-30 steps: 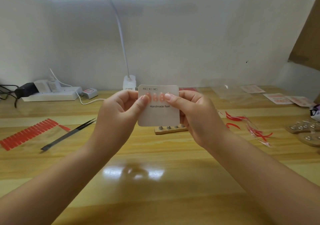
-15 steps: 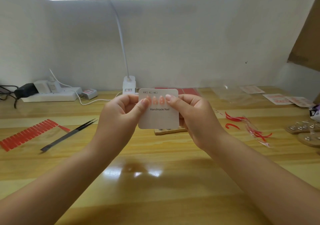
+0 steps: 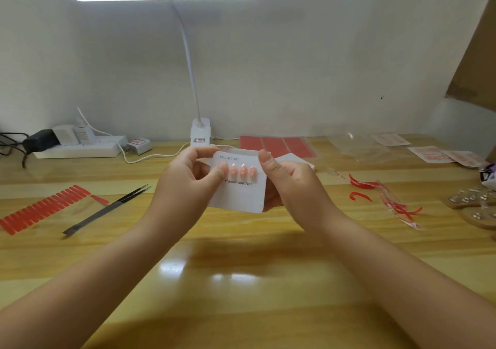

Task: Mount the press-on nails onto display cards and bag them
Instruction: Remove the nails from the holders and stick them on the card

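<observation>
A white display card printed "Handmade Nail" is held up over the wooden table between both hands. A row of several pink press-on nails sits across it. My left hand pinches the card's left edge, its thumb on the leftmost nail. My right hand grips the right edge, thumb at the top right corner. Another white card shows behind my right hand. Clear plastic bags lie at the back right.
Black tweezers and a strip of red adhesive tabs lie at left. Red sheets, a lamp base and a power strip line the back. Peeled red backing scraps and wooden nail holders are at right.
The card has dropped lower and tilted back toward the table. My right thumb has slid from the nails up to the card's top right corner.
</observation>
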A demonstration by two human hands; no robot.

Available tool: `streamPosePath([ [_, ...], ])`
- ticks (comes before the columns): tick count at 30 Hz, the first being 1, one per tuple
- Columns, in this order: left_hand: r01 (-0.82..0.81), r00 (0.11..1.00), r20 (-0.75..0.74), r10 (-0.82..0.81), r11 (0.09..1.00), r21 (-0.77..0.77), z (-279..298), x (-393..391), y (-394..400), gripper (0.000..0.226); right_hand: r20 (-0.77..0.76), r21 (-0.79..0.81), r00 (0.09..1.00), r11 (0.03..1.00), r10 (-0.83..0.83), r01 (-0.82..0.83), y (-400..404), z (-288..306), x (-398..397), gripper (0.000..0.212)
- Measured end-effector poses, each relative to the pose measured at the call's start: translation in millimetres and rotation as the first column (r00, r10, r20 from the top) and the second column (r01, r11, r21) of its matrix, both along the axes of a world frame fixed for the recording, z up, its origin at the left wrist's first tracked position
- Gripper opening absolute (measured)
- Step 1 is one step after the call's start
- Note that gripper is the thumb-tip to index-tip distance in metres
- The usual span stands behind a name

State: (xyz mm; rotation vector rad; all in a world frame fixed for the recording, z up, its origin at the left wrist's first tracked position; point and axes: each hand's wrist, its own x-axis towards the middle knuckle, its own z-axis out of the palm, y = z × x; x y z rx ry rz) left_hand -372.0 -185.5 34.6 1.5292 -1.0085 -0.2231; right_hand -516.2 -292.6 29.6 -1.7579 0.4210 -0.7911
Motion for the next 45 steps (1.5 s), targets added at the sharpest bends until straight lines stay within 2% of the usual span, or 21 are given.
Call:
streamPosePath([
  [3, -0.035, 0.993, 0.115, 0.018, 0.989, 0.146, -3.2, 5.3, -3.2, 0.021, -0.177, -0.221, 0.977, 0.972, -0.119, 0.079, -6.6, -4.5, -2.9, 0.079],
  [6, -0.058, 0.973, 0.229, -0.026, 0.934, 0.353, -10.1, 7.4, -5.2, 0.014, -0.334, -0.371, 0.919, 0.925, -0.210, 0.077, -12.7, -10.9, -4.8, 0.085],
  [9, -0.088, 0.932, 0.344, -0.118, 0.844, 0.529, -18.4, 5.9, -4.4, 0.015, -0.471, -0.493, 0.837, 0.870, -0.278, 0.011, -17.3, -18.4, -5.2, 0.075],
  [11, -0.113, 0.897, 0.411, -0.163, 0.813, 0.570, -22.5, 5.1, -3.4, 0.019, -0.539, -0.537, 0.787, 0.842, -0.301, -0.045, -18.7, -22.1, -5.0, 0.067],
  [14, -0.165, 0.853, 0.493, -0.172, 0.807, 0.567, -25.3, 5.3, -2.9, 0.023, -0.601, -0.572, 0.734, 0.812, -0.317, -0.117, -18.7, -24.9, -4.2, 0.066],
  [20, -0.314, 0.717, 0.676, -0.170, 0.787, 0.531, -29.1, 4.8, -2.2, 0.030, -0.599, -0.625, 0.721, 0.767, -0.349, -0.148, -17.7, -26.6, -3.0, 0.059],
  [24, -0.346, 0.688, 0.706, -0.167, 0.780, 0.522, -32.3, 5.6, -3.1, 0.031, -0.491, -0.628, 0.777, 0.778, -0.394, -0.002, -20.0, -33.7, -2.5, 0.049],
  [26, -0.357, 0.669, 0.735, -0.109, 0.821, 0.446, -34.0, 5.5, -3.4, 0.031, -0.411, -0.624, 0.805, 0.776, -0.428, 0.093, -20.8, -37.4, -2.3, 0.039],
  [27, -0.333, 0.676, 0.732, -0.078, 0.855, 0.398, -35.2, 5.1, -3.5, 0.031, -0.380, -0.624, 0.814, 0.771, -0.439, 0.124, -20.6, -38.9, -1.7, 0.033],
  [29, -0.231, 0.750, 0.657, -0.074, 0.902, 0.365, -38.3, 3.0, -5.1, 0.034, -0.331, -0.626, 0.828, 0.762, -0.452, 0.166, -19.7, -41.9, 0.1, 0.022],
  [32, -0.094, 0.842, 0.516, -0.155, 0.901, 0.424, -45.6, -0.4, -8.3, 0.052, -0.303, -0.639, 0.836, 0.748, -0.458, 0.178, -17.8, -44.7, 3.5, 0.020],
  [36, -0.026, 0.833, 0.511, -0.213, 0.907, 0.420, -52.1, 2.0, -11.0, 0.057, -0.332, -0.652, 0.825, 0.743, -0.458, 0.150, -17.8, -44.9, 8.5, 0.025],
  [40, -0.017, 0.835, 0.516, -0.189, 0.930, 0.367, -54.1, 4.8, -11.7, 0.055, -0.363, -0.646, 0.801, 0.748, -0.476, 0.152, -18.2, -45.2, 14.1, 0.026],
  [45, -0.023, 0.782, 0.588, -0.205, 0.934, 0.356, -56.9, 2.7, -12.0, 0.055, -0.384, -0.652, 0.782, 0.744, -0.492, 0.148, -19.3, -45.2, 15.9, 0.025],
])
